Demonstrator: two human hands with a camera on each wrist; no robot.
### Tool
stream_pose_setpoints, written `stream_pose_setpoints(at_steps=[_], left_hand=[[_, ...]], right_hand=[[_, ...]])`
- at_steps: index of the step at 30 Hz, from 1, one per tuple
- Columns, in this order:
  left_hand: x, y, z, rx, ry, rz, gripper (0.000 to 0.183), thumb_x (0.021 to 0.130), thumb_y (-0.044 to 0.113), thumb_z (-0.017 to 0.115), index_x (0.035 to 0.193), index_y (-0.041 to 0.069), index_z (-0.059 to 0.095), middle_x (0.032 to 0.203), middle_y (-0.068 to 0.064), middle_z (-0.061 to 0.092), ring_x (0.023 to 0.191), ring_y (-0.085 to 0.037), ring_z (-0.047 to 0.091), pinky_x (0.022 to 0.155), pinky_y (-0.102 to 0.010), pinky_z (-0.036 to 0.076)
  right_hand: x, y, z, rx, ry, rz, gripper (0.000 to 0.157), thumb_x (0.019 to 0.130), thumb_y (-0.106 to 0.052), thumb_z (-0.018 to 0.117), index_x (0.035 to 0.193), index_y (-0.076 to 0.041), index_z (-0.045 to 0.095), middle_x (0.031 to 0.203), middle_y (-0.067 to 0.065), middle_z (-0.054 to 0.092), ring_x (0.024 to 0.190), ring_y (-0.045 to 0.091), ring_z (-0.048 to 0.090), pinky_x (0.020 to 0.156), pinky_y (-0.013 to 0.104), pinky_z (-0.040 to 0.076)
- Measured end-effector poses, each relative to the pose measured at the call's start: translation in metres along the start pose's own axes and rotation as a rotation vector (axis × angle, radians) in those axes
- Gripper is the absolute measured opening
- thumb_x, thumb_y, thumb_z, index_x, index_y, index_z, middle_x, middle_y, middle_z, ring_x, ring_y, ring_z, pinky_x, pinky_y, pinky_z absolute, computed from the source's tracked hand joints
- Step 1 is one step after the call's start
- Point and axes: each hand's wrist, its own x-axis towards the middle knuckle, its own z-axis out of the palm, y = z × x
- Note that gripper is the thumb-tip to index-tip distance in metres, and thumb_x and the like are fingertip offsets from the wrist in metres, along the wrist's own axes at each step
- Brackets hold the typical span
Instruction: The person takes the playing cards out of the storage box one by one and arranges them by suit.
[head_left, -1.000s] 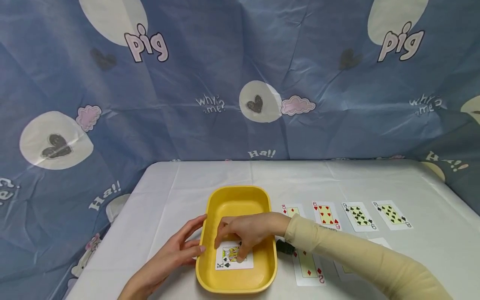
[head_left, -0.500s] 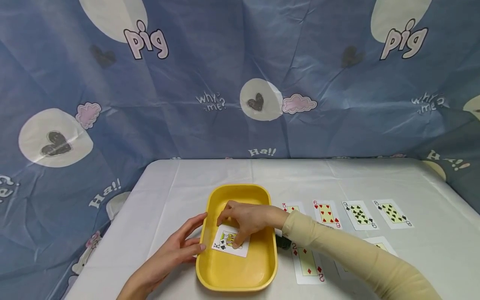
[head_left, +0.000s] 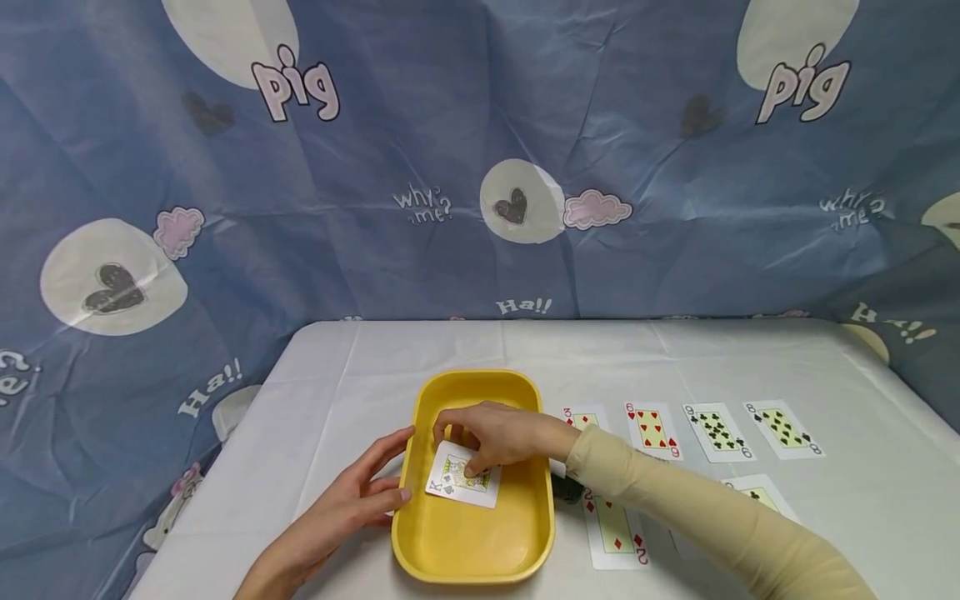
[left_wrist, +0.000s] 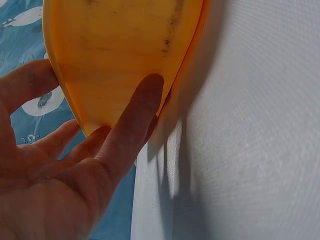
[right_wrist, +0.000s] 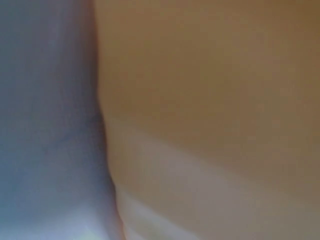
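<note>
A king of spades playing card [head_left: 459,492] is in the yellow tray [head_left: 472,554], its near edge looking slightly raised. My right hand [head_left: 498,432] reaches in from the right and pinches the card, thumb on its face and curled fingers at its far edge; the fingertips are partly hidden. Along the tray's left wall my left hand [head_left: 337,508] rests with relaxed fingers. In the left wrist view, the thumb and fingers of the left hand [left_wrist: 75,170] touch the tray's outer side [left_wrist: 120,50]. Only a blurred tan surface fills most of the right wrist view.
Right of the tray lie face-up cards: a six of hearts [head_left: 652,429], nine of clubs [head_left: 720,433], eight of clubs [head_left: 783,429] and two of diamonds [head_left: 615,537]. Others are partly under the right sleeve [head_left: 697,500]. A dark object [head_left: 567,488] sits by the tray's right wall.
My right hand has moved away from me inside the tray, and the king of spades has shifted with it and turned slightly. The left hand and tray stay in place.
</note>
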Motion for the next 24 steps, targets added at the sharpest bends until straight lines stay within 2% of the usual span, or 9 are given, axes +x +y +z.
stream_pose_setpoints(at_steps=[7, 11, 16, 24], left_hand=[[0.000, -0.001, 0.000, 0.004, -0.007, 0.014, 0.070, 0.095, 0.019, 0.066, 0.154, 0.024, 0.029, 0.161, -0.014, 0.015, 0.120, -0.029, 0.056, 0.084, -0.044, 0.054], [0.000, -0.001, 0.000, 0.000, -0.015, 0.017, 0.071, 0.094, 0.018, 0.066, 0.154, 0.025, 0.028, 0.161, -0.014, 0.014, 0.120, -0.029, 0.056, 0.084, -0.044, 0.054], [0.000, -0.001, -0.001, -0.006, -0.022, 0.014, 0.071, 0.094, 0.018, 0.066, 0.154, 0.025, 0.028, 0.162, -0.013, 0.014, 0.120, -0.029, 0.056, 0.084, -0.044, 0.054], [0.001, -0.001, -0.003, -0.002, -0.020, 0.013, 0.072, 0.094, 0.018, 0.067, 0.154, 0.025, 0.028, 0.162, -0.012, 0.014, 0.120, -0.029, 0.056, 0.084, -0.044, 0.054]], right_hand=[[-0.004, -0.002, -0.001, 0.032, 0.062, -0.021, 0.037, 0.087, -0.006, 0.075, 0.113, -0.027, 0.060, 0.091, -0.009, 0.062, 0.077, 0.005, 0.056, 0.072, 0.021, 0.046], [-0.008, -0.003, -0.004, 0.091, 0.068, -0.054, 0.036, 0.089, -0.001, 0.071, 0.114, -0.025, 0.060, 0.094, -0.009, 0.062, 0.082, 0.003, 0.061, 0.075, 0.020, 0.050], [-0.017, -0.004, -0.012, 0.167, 0.103, -0.056, 0.036, 0.090, 0.000, 0.068, 0.116, -0.025, 0.060, 0.096, -0.008, 0.062, 0.086, 0.005, 0.062, 0.076, 0.022, 0.052], [-0.037, 0.001, -0.020, 0.383, 0.151, -0.078, 0.035, 0.088, 0.003, 0.070, 0.118, -0.014, 0.062, 0.100, 0.003, 0.062, 0.088, 0.014, 0.061, 0.083, 0.032, 0.053]])
